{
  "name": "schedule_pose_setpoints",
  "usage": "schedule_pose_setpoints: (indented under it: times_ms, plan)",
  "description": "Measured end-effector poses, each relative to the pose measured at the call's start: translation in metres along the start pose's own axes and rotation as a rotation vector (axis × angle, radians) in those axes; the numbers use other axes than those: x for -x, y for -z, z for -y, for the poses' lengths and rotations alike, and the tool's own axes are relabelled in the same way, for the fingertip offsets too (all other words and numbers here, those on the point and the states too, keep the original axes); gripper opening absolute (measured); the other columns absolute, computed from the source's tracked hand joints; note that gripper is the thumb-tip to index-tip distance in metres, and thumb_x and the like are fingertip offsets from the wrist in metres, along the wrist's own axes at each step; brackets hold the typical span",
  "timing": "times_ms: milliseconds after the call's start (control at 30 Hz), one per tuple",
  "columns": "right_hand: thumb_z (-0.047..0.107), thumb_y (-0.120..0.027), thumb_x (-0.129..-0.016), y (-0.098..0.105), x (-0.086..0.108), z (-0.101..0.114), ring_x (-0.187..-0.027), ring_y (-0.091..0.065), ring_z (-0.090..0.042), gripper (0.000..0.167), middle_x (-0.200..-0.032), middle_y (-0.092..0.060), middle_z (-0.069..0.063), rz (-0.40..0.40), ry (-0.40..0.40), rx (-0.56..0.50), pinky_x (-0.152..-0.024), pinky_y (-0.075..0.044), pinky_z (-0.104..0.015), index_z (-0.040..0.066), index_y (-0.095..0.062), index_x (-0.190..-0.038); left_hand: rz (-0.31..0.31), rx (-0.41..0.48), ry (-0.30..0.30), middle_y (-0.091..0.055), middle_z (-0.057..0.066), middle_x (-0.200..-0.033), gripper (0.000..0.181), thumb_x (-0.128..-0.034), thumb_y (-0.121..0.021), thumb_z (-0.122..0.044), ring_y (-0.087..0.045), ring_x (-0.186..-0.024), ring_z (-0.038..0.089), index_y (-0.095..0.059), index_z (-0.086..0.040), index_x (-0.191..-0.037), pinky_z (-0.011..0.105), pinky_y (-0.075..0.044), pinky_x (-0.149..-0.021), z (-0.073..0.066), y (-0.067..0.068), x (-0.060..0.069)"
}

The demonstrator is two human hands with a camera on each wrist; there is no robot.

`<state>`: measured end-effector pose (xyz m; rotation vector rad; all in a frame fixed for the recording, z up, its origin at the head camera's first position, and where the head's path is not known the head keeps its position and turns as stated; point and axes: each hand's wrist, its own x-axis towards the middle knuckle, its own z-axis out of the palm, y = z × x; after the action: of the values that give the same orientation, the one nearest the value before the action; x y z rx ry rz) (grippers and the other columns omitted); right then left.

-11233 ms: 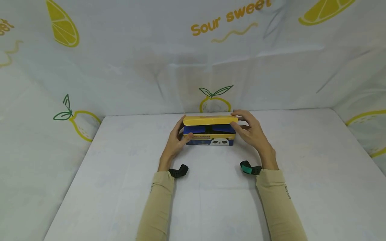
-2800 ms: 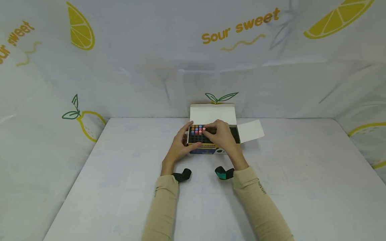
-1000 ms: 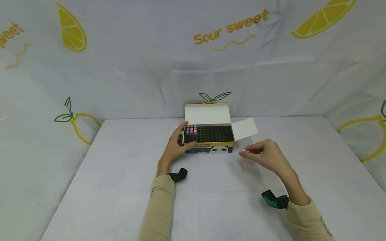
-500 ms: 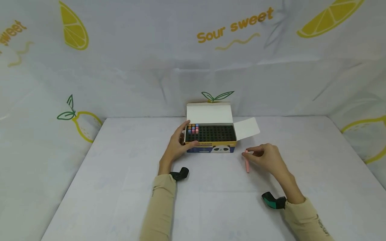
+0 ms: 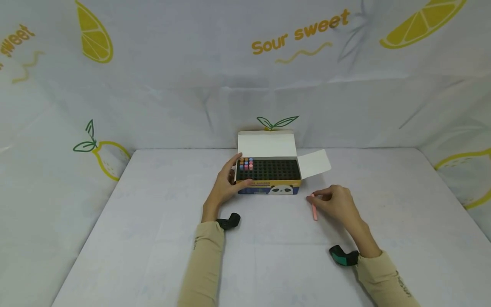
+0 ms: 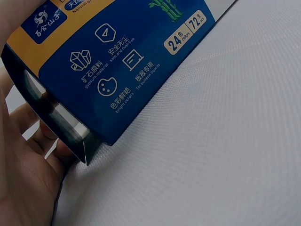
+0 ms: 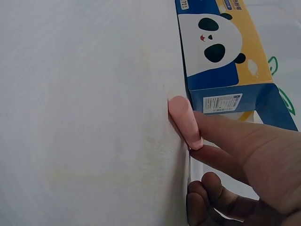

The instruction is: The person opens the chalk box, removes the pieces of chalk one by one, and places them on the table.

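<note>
A blue and yellow chalk box (image 5: 284, 189) with a panda on its front stands with its lid up. Several coloured chalk sticks (image 5: 246, 163) are in the left end of its black holed insert (image 5: 274, 169). The left hand (image 5: 224, 187) grips the box's left end, thumb at the front; in the left wrist view its fingers lie by the side flap (image 6: 51, 113). To the right and in front of the box, the right hand (image 5: 337, 204) pinches one end of a pink chalk stick (image 5: 314, 212). In the right wrist view the pink chalk (image 7: 184, 120) is between thumb and finger, low over the table.
The box's white lid (image 5: 266, 144) leans up at the back, and a white side flap (image 5: 314, 163) sticks out to the right. A white cloth covers the table (image 5: 168, 183). Behind it hangs a white curtain (image 5: 172, 98) with lemon prints.
Earlier the box lid was lowered, then raised. The right hand has moved from the insert to the right with the pink chalk, then slightly down to the table. The left hand stays on the box.
</note>
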<state>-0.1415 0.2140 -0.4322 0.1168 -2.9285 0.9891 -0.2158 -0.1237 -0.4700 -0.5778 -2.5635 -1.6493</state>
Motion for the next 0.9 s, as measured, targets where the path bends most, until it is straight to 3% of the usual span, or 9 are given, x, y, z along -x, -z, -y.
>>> schedule_pose_setpoints:
  times_ms: [100,333,500,700,900]
  plan:
    - [0.022,-0.081,-0.087,-0.001,0.0,0.0,-0.074,-0.054,-0.019,0.028,-0.084,-0.07,-0.018,0.013,-0.013,0.002,-0.06,-0.039,-0.026,-0.004,-0.081,-0.098,0.001,0.004,0.006,-0.045,0.005,-0.152,0.089,-0.0866,-0.08,-0.044,-0.036,-0.067,0.016,-0.031,-0.035,-0.16,0.027,-0.035,-0.062,0.0,0.0,0.0]
    - [0.02,-0.079,-0.089,0.0,0.001,0.0,-0.072,-0.05,-0.018,0.028,-0.079,-0.068,-0.013,0.015,0.006,-0.005,-0.059,-0.037,-0.025,-0.006,-0.079,-0.101,-0.004,0.003,-0.003,-0.045,0.005,-0.151,0.098,-0.0798,-0.072,-0.074,-0.036,-0.067,0.015,-0.032,-0.035,-0.16,0.026,-0.034,-0.061,0.002,-0.001,0.0]
    - [0.02,-0.078,-0.09,0.005,0.002,-0.001,-0.073,-0.056,-0.017,0.03,-0.086,-0.074,-0.017,0.004,0.015,-0.009,-0.061,-0.042,-0.025,-0.006,-0.079,-0.104,-0.004,0.003,-0.004,-0.045,0.005,-0.151,0.097,-0.0805,-0.073,-0.072,-0.036,-0.067,0.015,-0.031,-0.035,-0.161,0.026,-0.035,-0.062,0.002,0.0,-0.001]
    - [0.017,-0.081,-0.088,0.017,0.002,-0.003,-0.07,-0.058,-0.012,0.028,-0.084,-0.074,-0.019,-0.11,0.081,-0.013,-0.06,-0.044,-0.022,-0.006,-0.079,-0.103,-0.005,0.014,0.016,-0.045,0.004,-0.151,0.093,-0.082,-0.077,-0.064,-0.036,-0.069,0.016,-0.032,-0.037,-0.16,0.026,-0.035,-0.063,0.001,-0.001,0.0]
    - [0.011,-0.084,-0.083,0.034,0.001,0.001,-0.069,-0.054,0.012,0.023,-0.085,-0.073,-0.022,-0.299,0.142,-0.076,-0.064,-0.045,-0.006,-0.006,-0.08,-0.098,-0.007,0.012,0.014,-0.045,0.002,-0.151,0.092,-0.083,-0.076,-0.062,-0.036,-0.069,0.016,-0.032,-0.038,-0.159,0.026,-0.034,-0.064,0.001,-0.001,0.0]
